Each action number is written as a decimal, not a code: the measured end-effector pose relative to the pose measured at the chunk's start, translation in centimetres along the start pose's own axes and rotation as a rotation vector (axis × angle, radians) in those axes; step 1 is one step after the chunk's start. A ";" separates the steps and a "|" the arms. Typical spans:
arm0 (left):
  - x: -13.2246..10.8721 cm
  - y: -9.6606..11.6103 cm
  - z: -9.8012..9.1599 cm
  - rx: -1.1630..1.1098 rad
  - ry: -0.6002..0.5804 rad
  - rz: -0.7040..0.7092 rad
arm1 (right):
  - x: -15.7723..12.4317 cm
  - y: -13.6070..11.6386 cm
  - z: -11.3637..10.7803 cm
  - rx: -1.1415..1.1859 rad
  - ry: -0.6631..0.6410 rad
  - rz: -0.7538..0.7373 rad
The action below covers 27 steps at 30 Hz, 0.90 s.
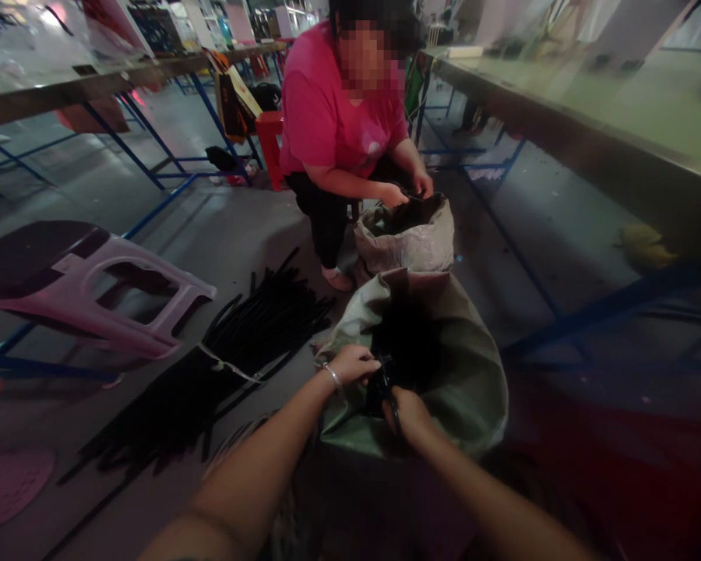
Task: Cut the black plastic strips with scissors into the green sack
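Over the mouth of a large woven sack [473, 374], both my hands work close together. My right hand [412, 417] is closed around the black handles of a pair of scissors [393, 409], which point away from me toward the left. Just left of the blades, my left hand [354, 365], with a bracelet at the wrist, is closed in a pinch; what it holds is dark and hard to make out. Black material [409, 339] fills the inside of the sack, too dark to tell its pieces apart.
Left on the floor lies a tied bundle of long black strips or tubes [257, 319], beside a plastic stool [152, 288]. A co-worker in a pink top [339, 109] sits opposite, hands over a second sack [409, 245]. Worktables [561, 117] stand at both sides.
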<state>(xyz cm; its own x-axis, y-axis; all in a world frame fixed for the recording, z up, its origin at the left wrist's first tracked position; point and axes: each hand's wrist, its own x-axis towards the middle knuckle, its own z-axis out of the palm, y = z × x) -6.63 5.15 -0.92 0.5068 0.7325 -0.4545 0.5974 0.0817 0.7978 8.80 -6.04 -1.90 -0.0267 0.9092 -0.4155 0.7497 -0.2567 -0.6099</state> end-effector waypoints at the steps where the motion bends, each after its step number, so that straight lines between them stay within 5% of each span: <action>1: 0.0 0.1 -0.1 0.027 0.014 0.013 | 0.0 -0.1 -0.1 0.010 -0.004 0.010; 13: -0.1 0.3 -0.2 0.162 0.027 0.040 | -0.1 0.0 0.6 0.116 -0.004 -0.002; 27: 0.3 0.3 -0.1 0.368 0.019 0.186 | -0.2 0.2 0.3 -0.021 -0.016 0.000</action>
<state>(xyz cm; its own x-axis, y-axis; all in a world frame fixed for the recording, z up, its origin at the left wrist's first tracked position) -6.35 5.44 -0.73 0.6177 0.7246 -0.3057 0.6807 -0.2978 0.6694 8.74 -6.38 -2.11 -0.0369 0.9040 -0.4260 0.7638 -0.2494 -0.5954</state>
